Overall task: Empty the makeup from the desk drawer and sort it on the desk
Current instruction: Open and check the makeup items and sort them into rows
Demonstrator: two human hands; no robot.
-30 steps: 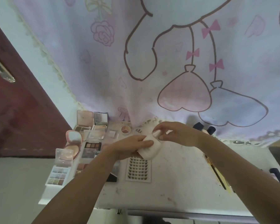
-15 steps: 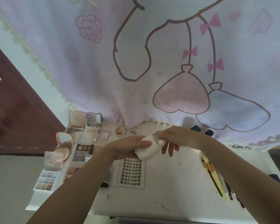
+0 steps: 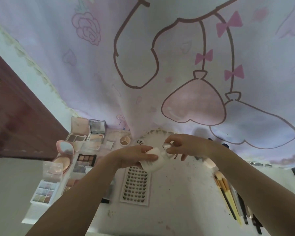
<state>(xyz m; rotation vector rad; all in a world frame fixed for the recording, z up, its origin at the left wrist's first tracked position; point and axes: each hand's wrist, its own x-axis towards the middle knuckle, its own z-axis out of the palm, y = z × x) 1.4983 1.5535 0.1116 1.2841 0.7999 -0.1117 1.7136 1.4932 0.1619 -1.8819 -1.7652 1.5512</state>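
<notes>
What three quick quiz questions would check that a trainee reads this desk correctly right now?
1. True or false: the left hand holds the white rounded bottle above the desk.
2. Which lies directly below the hands? A) the white tray of false lash clusters B) the pink round compact mirror C) the yellow-handled makeup brushes
3. Fill in: the right hand pinches the bottle's clear ____.

Key: 1 true; 2 A; 3 cap.
</notes>
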